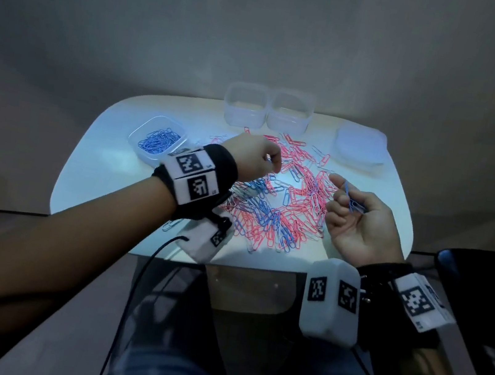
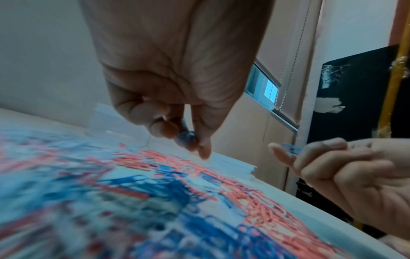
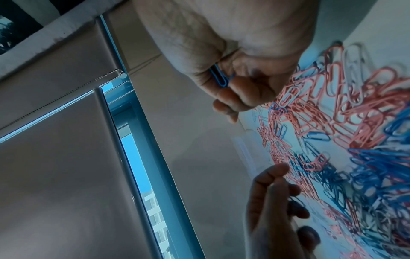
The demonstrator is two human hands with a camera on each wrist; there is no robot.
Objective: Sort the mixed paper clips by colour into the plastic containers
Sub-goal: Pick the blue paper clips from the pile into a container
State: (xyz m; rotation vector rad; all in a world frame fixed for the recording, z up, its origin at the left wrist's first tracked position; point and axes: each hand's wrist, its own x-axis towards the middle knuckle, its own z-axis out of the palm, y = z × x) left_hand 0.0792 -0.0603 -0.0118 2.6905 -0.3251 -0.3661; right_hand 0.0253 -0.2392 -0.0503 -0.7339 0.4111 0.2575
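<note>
While the right hand cups a few thin blue wire paper clips palm-up, the left hand pinches another blue clip; the clear square plastic container of blue clips lies left of it on the white counter, nearer that hand.

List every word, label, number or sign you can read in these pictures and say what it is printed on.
No readable words or numbers.
Black-and-white square marker tags on the left wrist's white band: coded patterns, not text.
The same kind of tags on the white box at the right wrist: patterns only.
Small print beside the tags: too small to read.
Clear plastic containers and paper clips: no labels visible.
</note>
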